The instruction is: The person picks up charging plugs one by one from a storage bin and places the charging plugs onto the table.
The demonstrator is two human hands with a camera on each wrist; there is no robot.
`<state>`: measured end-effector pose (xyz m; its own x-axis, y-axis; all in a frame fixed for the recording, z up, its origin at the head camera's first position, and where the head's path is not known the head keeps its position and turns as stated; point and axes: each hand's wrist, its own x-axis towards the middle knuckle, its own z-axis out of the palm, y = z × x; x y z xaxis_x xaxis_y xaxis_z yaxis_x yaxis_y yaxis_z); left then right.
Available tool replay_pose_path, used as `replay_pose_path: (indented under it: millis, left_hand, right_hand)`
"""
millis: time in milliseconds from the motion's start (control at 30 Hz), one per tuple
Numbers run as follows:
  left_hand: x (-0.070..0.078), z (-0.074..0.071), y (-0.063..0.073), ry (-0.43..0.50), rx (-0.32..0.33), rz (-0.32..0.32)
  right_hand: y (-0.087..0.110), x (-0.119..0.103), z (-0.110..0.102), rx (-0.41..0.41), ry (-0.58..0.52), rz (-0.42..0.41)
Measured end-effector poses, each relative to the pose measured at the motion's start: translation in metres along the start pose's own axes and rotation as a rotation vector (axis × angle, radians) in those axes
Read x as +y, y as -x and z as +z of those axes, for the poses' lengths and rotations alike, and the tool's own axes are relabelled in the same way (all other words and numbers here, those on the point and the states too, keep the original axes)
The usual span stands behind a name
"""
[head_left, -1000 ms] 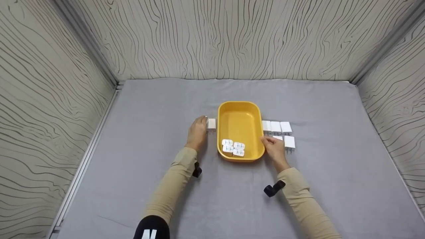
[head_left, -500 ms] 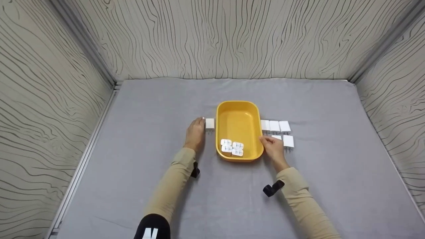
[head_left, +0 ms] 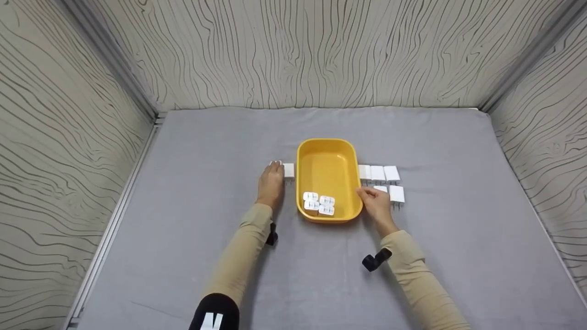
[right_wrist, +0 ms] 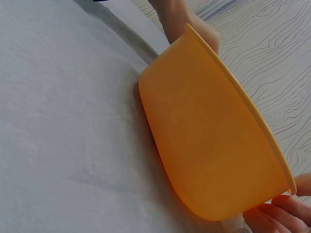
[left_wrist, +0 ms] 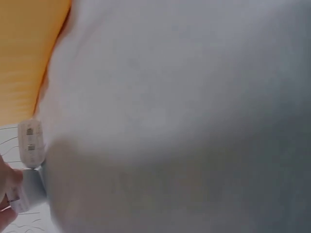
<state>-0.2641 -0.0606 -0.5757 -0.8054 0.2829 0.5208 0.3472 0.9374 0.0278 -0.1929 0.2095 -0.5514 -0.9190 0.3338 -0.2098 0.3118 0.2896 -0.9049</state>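
progress is pausing, left hand [head_left: 270, 184] still pinching one white plug [left_wrist: 35, 188] beside another plug [left_wrist: 31, 145], right hand [head_left: 377, 202] gripping the tub [head_left: 327, 172].

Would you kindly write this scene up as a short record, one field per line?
Container: yellow tub on grey cloth
Inside tub: four white plug chargers, near left corner
Left hand: holds a white charger
Between left hand and tub: another charger
Right hand: grips the tub's right rim
Right of tub: five visible chargers, three far, two nearer
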Motion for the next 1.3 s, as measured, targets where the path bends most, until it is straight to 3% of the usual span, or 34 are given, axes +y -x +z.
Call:
replay_pose_path:
  millis: [200, 367, 633, 867, 1300]
  left_hand:
    - [0.003, 0.002, 0.003, 0.008, 0.004, -0.032]
    - [0.005, 0.005, 0.007, 0.020, 0.025, -0.022]
    - [0.007, 0.001, 0.012, 0.033, -0.045, -0.037]
    - [0.007, 0.001, 0.013, 0.052, -0.011, -0.029]
    - [0.000, -0.015, 0.011, 0.261, -0.169, -0.067]
  right_hand:
    - [0.001, -0.001, 0.000, 0.001, 0.029, 0.011]
    - [0.001, -0.001, 0.001, 0.008, 0.011, 0.012]
    - [0.000, -0.001, 0.000, 0.010, 0.005, 0.041]
    - [0.001, -0.001, 0.000, 0.003, 0.015, 0.040]
    - [0.000, 0.001, 0.001, 0.016, -0.013, -0.013]
